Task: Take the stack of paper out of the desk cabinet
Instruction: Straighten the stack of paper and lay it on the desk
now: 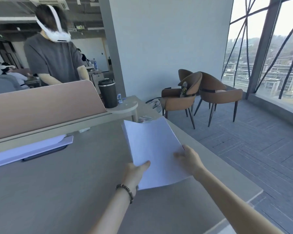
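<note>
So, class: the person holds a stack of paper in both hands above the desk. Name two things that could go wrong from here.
1. The stack of paper is gripped only at its near end by the left hand and right hand; the far end curls, so sheets might slide or fan out.
2. It hangs near the desk edge, so dropped sheets could land on the floor.

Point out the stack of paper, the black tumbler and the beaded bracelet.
stack of paper point(152, 149), head view, on the middle of the white top sheet.
black tumbler point(108, 95), head view, on the dark body below the lid.
beaded bracelet point(126, 190), head view, on the beads across the left wrist.
</note>
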